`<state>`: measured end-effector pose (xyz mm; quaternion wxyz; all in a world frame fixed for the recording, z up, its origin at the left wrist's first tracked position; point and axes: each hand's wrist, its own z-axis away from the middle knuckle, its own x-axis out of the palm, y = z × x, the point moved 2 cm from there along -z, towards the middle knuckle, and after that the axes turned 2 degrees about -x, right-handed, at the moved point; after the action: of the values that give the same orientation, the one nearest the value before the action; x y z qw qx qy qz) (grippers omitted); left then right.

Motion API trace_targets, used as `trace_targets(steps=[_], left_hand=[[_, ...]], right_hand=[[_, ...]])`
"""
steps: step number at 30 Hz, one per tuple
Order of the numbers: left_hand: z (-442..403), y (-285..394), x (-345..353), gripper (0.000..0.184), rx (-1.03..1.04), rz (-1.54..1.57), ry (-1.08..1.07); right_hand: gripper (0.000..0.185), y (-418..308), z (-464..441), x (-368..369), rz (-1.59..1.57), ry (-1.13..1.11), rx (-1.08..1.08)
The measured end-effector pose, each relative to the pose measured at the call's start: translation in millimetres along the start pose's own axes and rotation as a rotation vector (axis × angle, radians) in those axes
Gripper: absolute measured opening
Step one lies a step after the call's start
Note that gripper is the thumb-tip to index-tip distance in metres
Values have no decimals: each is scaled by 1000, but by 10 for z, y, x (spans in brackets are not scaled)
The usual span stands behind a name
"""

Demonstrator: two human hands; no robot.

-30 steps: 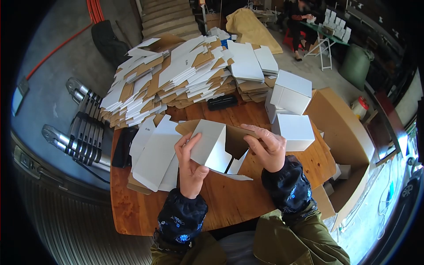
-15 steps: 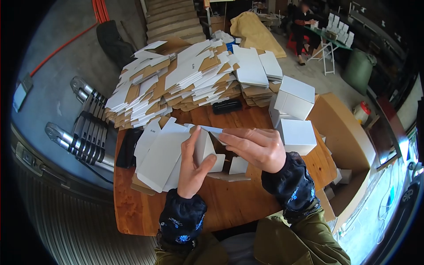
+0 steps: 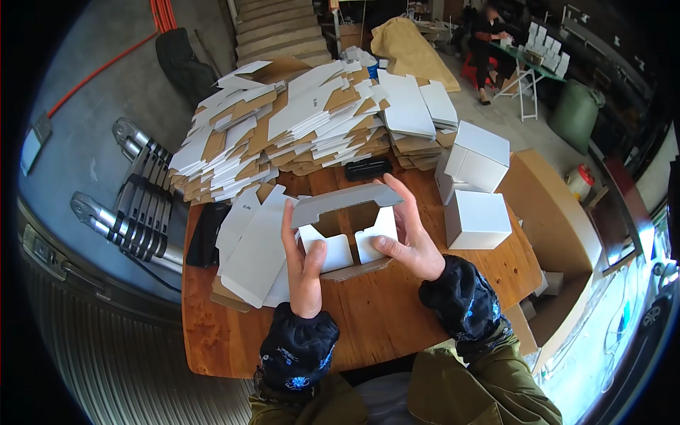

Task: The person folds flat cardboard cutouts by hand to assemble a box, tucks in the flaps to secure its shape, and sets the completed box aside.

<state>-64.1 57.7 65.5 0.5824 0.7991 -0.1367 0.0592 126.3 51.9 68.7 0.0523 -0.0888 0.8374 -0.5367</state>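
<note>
Between my two hands is a partly folded white cardboard box (image 3: pixel 347 205), its open side facing me and its inner side flaps showing. My left hand (image 3: pixel 304 262) grips the box's left side, with the thumb on the left flap. On the right side, my right hand (image 3: pixel 413 237) holds it with the thumb pressed on the right flap. Flat unfolded white box blanks (image 3: pixel 251 248) lie on the wooden table (image 3: pixel 234 340) left of my hands. To the right stand closed white boxes (image 3: pixel 479 219), one of them resting on another farther back.
A large pile of flat box blanks (image 3: pixel 297 120) covers the table's far side. A black object (image 3: pixel 367 168) lies before it. Right of the table is a big open carton (image 3: pixel 559 241). A folded telescopic ladder (image 3: pixel 145 205) leans at left. Another person (image 3: pixel 489 42) sits far back.
My right hand has moved from the top flap down to the right side of the box. The box has turned so its open side faces me, and both thumbs now press its flaps.
</note>
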Motion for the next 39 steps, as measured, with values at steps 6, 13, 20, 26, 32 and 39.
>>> trace_targets(steps=[6, 13, 20, 26, 32, 39], left_hand=[[-12, -74, -60, 74, 22, -152, -71], [39, -159, -81, 53, 60, -226, 18], [49, -134, -54, 59, 81, -296, -75], [65, -221, -52, 67, 112, -386, -163], [16, -288, -8, 84, 119, -229, -188], [-6, -185, 72, 90, 142, -439, -98]], right_hand=[[79, 63, 11, -30, 30, 29, -39], [39, 157, -18, -82, 379, 21, -408], [21, -59, 16, -71, 616, -135, -177], [44, 74, 20, -129, 510, -133, -199], [57, 69, 8, -45, 536, -116, -193], [35, -56, 22, 44, 579, -96, -177]])
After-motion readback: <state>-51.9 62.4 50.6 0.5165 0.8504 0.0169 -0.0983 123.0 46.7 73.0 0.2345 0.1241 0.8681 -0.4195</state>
